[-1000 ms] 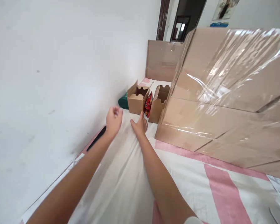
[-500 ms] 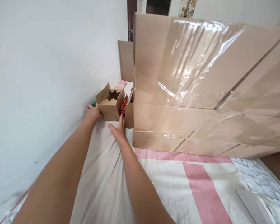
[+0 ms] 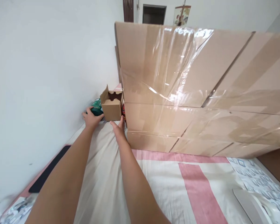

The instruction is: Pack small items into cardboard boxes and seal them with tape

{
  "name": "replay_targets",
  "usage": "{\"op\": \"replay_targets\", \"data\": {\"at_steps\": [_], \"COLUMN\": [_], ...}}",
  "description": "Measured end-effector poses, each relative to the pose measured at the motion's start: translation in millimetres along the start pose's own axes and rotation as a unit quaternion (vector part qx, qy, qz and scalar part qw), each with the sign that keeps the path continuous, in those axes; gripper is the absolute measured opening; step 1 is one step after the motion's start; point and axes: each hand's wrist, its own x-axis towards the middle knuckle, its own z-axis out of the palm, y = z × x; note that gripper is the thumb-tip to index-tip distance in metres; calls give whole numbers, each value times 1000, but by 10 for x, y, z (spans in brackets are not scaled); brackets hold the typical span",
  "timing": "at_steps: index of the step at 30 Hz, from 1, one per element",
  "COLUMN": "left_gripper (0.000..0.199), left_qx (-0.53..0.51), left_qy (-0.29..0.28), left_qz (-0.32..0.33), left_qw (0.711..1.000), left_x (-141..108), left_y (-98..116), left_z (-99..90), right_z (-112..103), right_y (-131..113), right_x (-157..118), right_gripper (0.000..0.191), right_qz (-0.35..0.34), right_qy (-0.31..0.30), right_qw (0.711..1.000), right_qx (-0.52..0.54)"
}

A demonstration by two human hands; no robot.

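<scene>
A small open cardboard box (image 3: 112,112) sits on the bed against the white wall, its flap raised and a notched insert showing inside. To its left, my left hand (image 3: 91,117) curls around a green cylindrical container (image 3: 96,106), with the thumb at the box's side. A red packet (image 3: 123,110) shows in the narrow gap right of the box. My right hand (image 3: 118,126) reaches to the box's front right corner, thumb and fingers apart. Its fingertips are close to the packet; whether they touch it is hard to tell.
A large taped cardboard panel (image 3: 158,84) stands upright just right of my right hand. A dark flat object (image 3: 49,168) lies along the wall. A pale appliance-like object (image 3: 256,202) rests on the striped sheet (image 3: 200,186) at lower right.
The view has shifted. More of the green container shows beside my left hand. The second small box, right of the red packet, is now mostly hidden behind the large panel.
</scene>
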Motion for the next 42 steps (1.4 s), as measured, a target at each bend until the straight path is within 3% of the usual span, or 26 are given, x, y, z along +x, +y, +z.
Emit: {"op": "replay_targets", "data": {"at_steps": [8, 16, 22, 25, 28, 30, 32, 35, 38, 40, 42], "left_gripper": [82, 101, 91, 87, 87, 88, 89, 80, 66, 53, 38], "left_qx": [-102, -167, -167, -171, -169, -170, -226, -296, -399, -468, -508], "left_qy": [67, 127, 167, 190, 211, 215, 173, 134, 138, 123, 90], "left_qz": [-4, -15, -32, -11, 28, 50, 48, 29, -7, -69, -150], "left_qw": [993, 978, 971, 967, 962, 960, 957, 945, 906, 873, 843], "left_x": [-208, -273, -310, -327, -452, -618, -837, -1239, -1746, -2156, -2607], "left_y": [-103, -237, -155, -57, 27, 59, 70, 40, -47, -108, -133], "left_z": [115, 151, -13, -383, -1038, -1556, -2055, -2624, -2859, -2814, -2634], "right_z": [-38, -42, -66, -16, 123, 240, 332, 326, 99, -148, -432], "right_y": [-21, -33, -58, -99, -237, -394, -596, -937, -1227, -1339, -1371], "right_x": [15, -5, 32, -1, -233, -498, -813, -1330, -1938, -2410, -2901], "right_gripper": [88, 79, 61, 46, 41, 43, 44, 38, 28, 20, 21], "right_qz": [48, 25, -36, -41, -58, -85, -120, -172, -257, -319, -351], "right_qy": [89, 84, 65, 63, 8, -54, -106, -146, -185, -203, -207], "right_qw": [994, 995, 995, 995, 994, 989, 980, 966, 948, 924, 905], "right_qx": [37, 45, 66, 70, 90, 108, 121, 123, 39, -55, -122]}}
